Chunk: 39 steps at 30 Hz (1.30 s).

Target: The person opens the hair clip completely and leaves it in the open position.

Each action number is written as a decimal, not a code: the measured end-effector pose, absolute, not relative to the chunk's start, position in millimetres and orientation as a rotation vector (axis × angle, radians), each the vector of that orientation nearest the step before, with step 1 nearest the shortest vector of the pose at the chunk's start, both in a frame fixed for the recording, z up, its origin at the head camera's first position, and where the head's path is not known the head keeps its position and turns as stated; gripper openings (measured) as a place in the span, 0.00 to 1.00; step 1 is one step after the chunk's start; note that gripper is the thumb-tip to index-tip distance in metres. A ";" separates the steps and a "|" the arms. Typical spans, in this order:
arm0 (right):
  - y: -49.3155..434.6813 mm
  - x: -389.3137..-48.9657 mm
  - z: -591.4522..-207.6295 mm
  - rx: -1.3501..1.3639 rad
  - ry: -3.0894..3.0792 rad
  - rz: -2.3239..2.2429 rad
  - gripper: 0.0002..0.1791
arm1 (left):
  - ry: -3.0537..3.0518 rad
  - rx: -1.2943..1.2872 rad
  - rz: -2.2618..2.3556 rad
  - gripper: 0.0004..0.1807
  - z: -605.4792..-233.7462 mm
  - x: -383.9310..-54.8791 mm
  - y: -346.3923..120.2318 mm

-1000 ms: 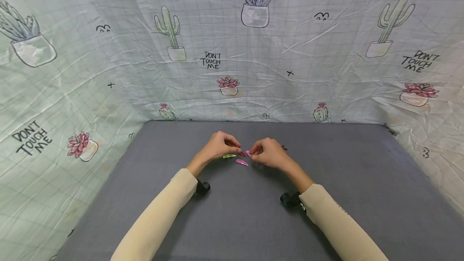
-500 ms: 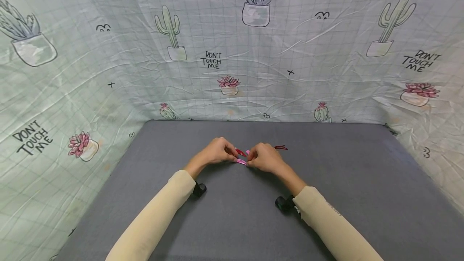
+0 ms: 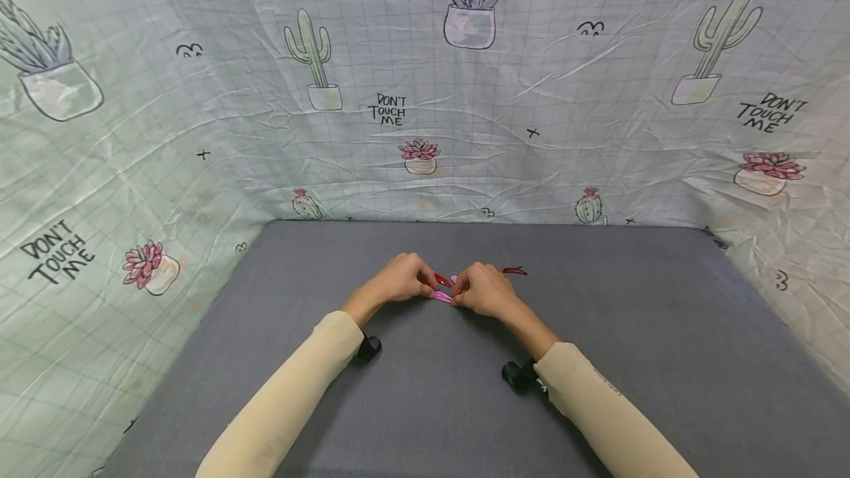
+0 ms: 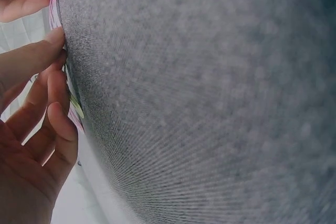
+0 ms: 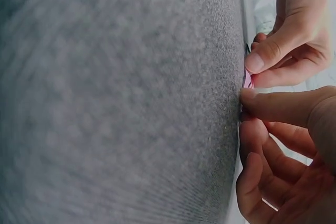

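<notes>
Fingers of left hand [image 3: 398, 280] and right hand [image 3: 483, 289] pinch opposite ends of pink hair clip [image 3: 441, 296] on grey mat [image 3: 598, 360].

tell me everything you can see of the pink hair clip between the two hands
The pink hair clip is a small, slim, glossy snap clip, lying flat on the grey table. The left hand and right hand meet over it, fingertips pinching its two ends. A red clip sits just behind it. Whether it is snapped open or closed is too small to tell.
</notes>
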State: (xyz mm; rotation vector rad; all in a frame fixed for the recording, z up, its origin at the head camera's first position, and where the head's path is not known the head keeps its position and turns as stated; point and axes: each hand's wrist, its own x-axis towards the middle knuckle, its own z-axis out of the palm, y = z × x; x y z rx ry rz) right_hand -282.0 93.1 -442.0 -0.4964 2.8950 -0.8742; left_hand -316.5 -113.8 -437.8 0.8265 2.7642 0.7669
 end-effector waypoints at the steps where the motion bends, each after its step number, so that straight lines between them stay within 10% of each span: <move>1: 93.1 -282.0 -442.3 -0.489 2.896 -0.876 0.05 | 2.766 0.821 0.764 0.02 -437.5 -316.3 -113.5; 39: 145.8 -250.3 -427.7 -0.766 2.850 -1.407 0.03 | 2.629 0.907 1.420 0.02 -420.8 -276.6 -94.6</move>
